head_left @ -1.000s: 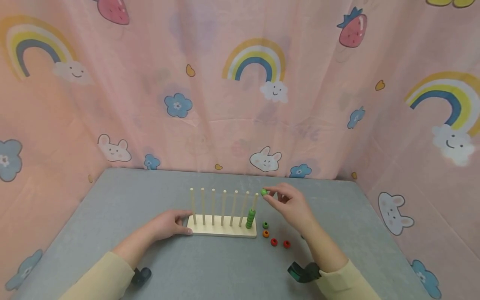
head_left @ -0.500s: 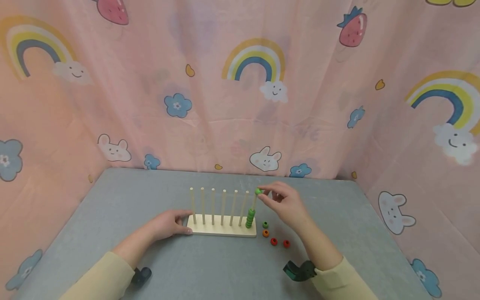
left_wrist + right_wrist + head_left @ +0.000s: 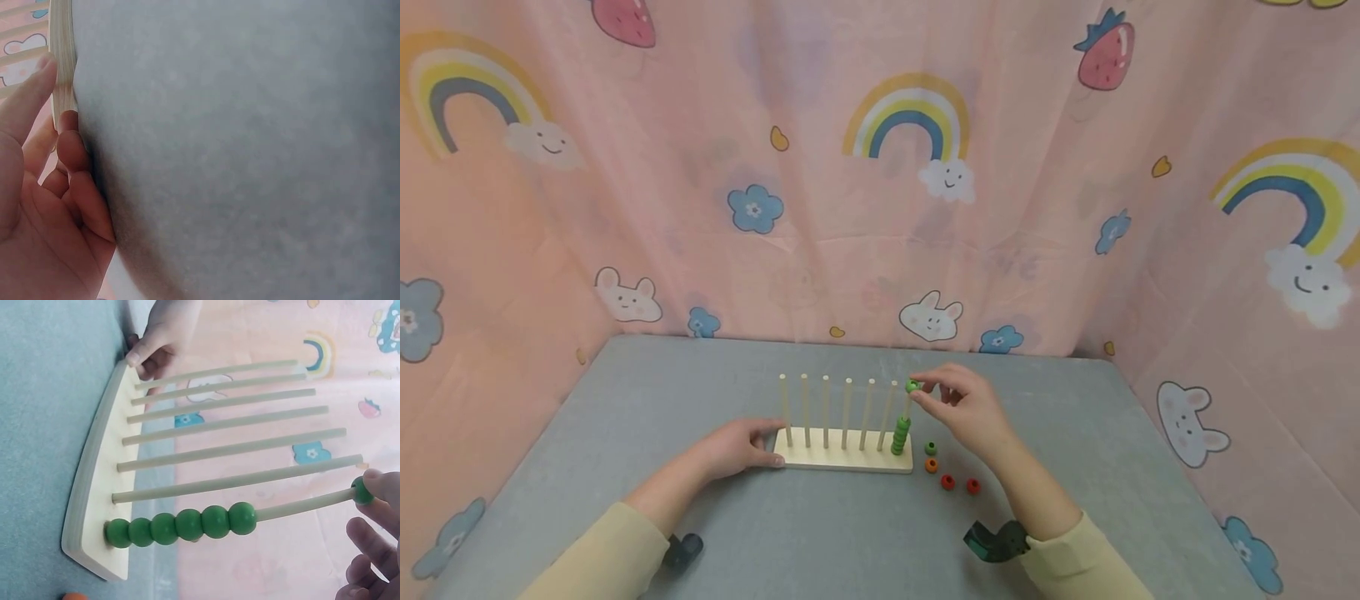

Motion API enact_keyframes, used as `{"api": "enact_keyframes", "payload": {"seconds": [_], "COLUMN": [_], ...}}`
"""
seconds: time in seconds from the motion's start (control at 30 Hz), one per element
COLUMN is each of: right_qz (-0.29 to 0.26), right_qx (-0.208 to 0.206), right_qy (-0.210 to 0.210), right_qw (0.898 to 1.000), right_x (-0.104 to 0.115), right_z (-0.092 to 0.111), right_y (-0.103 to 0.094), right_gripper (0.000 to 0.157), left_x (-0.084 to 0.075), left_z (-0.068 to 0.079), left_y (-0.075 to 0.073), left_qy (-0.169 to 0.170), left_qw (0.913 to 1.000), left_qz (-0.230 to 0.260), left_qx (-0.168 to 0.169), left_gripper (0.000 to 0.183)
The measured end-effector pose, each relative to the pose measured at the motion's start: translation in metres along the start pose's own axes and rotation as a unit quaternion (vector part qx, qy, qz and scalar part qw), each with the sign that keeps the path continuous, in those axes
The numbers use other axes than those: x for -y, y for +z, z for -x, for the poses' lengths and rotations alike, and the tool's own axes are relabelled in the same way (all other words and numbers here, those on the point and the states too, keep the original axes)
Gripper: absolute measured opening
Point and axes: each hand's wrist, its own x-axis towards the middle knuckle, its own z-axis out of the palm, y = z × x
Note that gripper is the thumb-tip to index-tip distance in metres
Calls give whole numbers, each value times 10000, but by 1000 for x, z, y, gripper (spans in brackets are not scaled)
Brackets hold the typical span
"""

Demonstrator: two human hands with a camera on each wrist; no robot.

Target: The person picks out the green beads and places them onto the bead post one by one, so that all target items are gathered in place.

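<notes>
A pale wooden base (image 3: 842, 457) with a row of several upright pegs lies on the table. On its rightmost peg sits a stack of green beads (image 3: 189, 524). My right hand (image 3: 966, 406) pinches one more green bead (image 3: 362, 490) between thumb and finger at the tip of that peg; in the right wrist view the peg's end meets the bead. My left hand (image 3: 735, 448) grips the left end of the base, thumb at the front edge and fingers behind. The left wrist view shows this hand (image 3: 56, 206) at the base's end, close to the tabletop.
Right of the base lie a loose green bead (image 3: 931, 448), an orange bead (image 3: 931, 465) and two red beads, one nearer (image 3: 948, 482) and one further right (image 3: 973, 486). A pink patterned curtain (image 3: 865, 267) hangs behind the grey table (image 3: 820, 533).
My right hand has moved left with the green bead, from beside the rightmost peg onto its tip, then slightly lower. The left hand and base stay where they were.
</notes>
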Motion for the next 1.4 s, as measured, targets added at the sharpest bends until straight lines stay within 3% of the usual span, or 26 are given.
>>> {"api": "enact_keyframes", "payload": {"seconds": [0.5,0.83,1.4], "right_qz": [152,261,169], "right_qx": [357,757,746], "right_qy": [380,479,640], "right_qw": [9985,9956,9950], "right_x": [-6,-29,-37], "right_z": [2,9,14], "right_y": [6,23,24], "right_gripper": [19,15,24], "left_x": [-1,0,0], "left_z": [0,0,-1], "left_y": [0,1,0], "left_qy": [42,33,-28], "left_qw": [10000,10000,10000], "left_qz": [-42,-69,11], "left_qx": [-33,-58,-33], "left_gripper": [61,60,62]}}
